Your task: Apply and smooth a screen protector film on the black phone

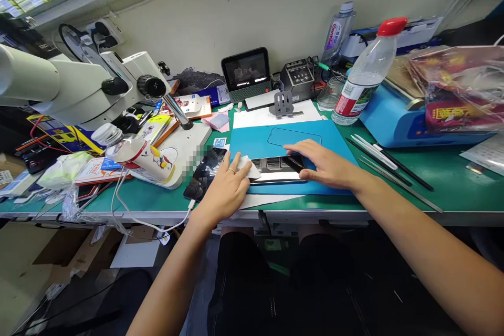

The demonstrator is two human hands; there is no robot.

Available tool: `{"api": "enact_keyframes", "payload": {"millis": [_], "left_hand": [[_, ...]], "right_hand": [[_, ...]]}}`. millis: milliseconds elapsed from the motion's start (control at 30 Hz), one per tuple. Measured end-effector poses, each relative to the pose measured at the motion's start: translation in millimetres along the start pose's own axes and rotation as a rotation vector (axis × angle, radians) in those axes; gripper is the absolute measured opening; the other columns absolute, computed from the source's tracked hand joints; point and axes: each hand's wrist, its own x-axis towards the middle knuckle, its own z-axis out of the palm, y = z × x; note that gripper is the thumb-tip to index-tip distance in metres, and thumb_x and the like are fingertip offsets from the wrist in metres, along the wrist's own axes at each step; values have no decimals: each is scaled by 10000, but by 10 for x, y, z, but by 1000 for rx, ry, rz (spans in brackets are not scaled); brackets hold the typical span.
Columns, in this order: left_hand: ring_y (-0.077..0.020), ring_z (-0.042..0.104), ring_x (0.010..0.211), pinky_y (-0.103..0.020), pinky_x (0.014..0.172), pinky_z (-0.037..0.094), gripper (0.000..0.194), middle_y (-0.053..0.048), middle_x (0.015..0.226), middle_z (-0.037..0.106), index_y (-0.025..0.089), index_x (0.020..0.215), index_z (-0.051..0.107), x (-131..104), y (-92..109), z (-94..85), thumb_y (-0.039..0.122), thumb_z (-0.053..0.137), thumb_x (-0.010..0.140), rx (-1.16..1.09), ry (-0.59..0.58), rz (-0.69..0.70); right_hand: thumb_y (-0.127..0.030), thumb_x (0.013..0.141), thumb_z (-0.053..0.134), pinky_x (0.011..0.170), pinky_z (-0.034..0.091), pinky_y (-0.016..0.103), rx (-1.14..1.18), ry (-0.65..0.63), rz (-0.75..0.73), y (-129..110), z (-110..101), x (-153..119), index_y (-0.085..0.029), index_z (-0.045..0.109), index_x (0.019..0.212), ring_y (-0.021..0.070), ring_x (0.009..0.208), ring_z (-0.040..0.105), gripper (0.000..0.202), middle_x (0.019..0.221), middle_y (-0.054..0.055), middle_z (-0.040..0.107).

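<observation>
A phone lies screen up on a blue mat, its glossy face reflecting the surroundings. My left hand presses a white wipe onto the phone's left end, fingers close over it. At the right end, my right hand grips the phone between thumb and fingers, which reach over its far edge. Left of the phone, partly behind my left hand, is another dark phone with a white cable plugged in. A thin screen outline sits on the mat behind the phone.
A microscope and a drink bottle stand at left. Tweezers and thin tools lie right of the mat, near a red-capped bottle and a blue machine. A small display stands at the back.
</observation>
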Motion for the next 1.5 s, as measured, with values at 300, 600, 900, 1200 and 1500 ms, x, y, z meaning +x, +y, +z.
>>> {"api": "enact_keyframes", "payload": {"millis": [300, 600, 900, 1200, 1500], "left_hand": [[-312, 154, 1569, -563, 1250, 182, 521, -103, 1589, 446, 186, 1465, 524, 434, 210, -63, 234, 236, 1034, -23, -60, 104], [-395, 138, 1555, -583, 1235, 198, 505, -174, 1647, 314, 147, 1489, 477, 590, 832, -8, 300, 265, 1056, 3, -67, 186], [-361, 227, 1543, -524, 1251, 234, 531, -171, 1602, 407, 39, 1471, 471, 707, 1031, 143, 304, 296, 1046, 63, 86, 167], [-310, 282, 1534, -469, 1263, 224, 574, -182, 1628, 346, 16, 1531, 385, 169, 937, 357, 330, 276, 1063, 149, 189, 173], [-277, 288, 1535, -470, 1261, 257, 572, -162, 1646, 305, 50, 1550, 360, -129, 749, 379, 339, 272, 1065, 203, 206, 171]], "right_hand": [[-750, 637, 777, 1036, 482, 596, -42, -23, 100, -111, 6, -13, -277, 262, 1609, 393, 1245, 558, 1197, 1326, 145, 618], [-795, 643, 736, 1048, 482, 602, 58, 121, 31, 36, 33, -52, -335, 17, 1642, 382, 1310, 529, 1314, 1443, 149, 525], [-955, 731, 294, 1066, 438, 602, 180, 237, -47, 83, 47, -44, -304, 115, 1644, 376, 1341, 499, 1136, 1454, 167, 527], [-953, 744, 184, 1015, 490, 517, 226, 162, 35, 54, 28, -61, -240, 413, 1561, 349, 1182, 630, 1108, 1306, 153, 672], [-939, 772, 147, 1050, 451, 524, 204, 142, 32, 50, 7, -75, -221, 542, 1477, 352, 1176, 632, 1081, 1257, 136, 715]]}}
